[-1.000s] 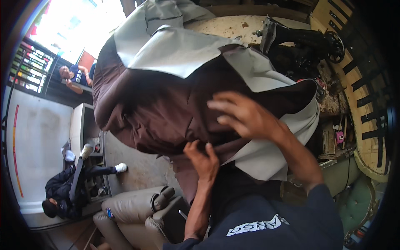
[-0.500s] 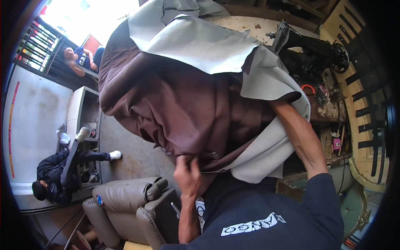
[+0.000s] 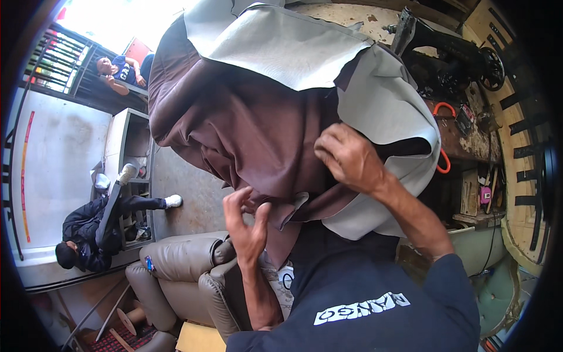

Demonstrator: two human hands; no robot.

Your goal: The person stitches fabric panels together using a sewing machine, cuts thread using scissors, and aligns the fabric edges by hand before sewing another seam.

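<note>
A large cover of brown leather-like material [image 3: 258, 129] with a pale grey backing [image 3: 293, 50] lies bunched in front of me, several folded panels hanging toward my lap. Beside its near left edge, my left hand [image 3: 246, 226] is open, thumb and fingers apart, by a small turned-up corner. My right hand [image 3: 352, 158] is above the brown folds near the middle, its fingers curled together. Whatever those fingers may hold is hidden. Part of the grey backing lies under my right forearm.
A black sewing machine [image 3: 448, 56] stands at the far right, with orange handle loops [image 3: 444, 110] near it. A grey-brown padded armchair [image 3: 187, 276] is at lower left. One person [image 3: 94, 226] sits by a shelf unit at left; another [image 3: 123, 73] sits farther back.
My right hand has come out from under the grey flap and moved left over the brown material. My left hand has let go of the near edge, rising slightly with its fingers spread.
</note>
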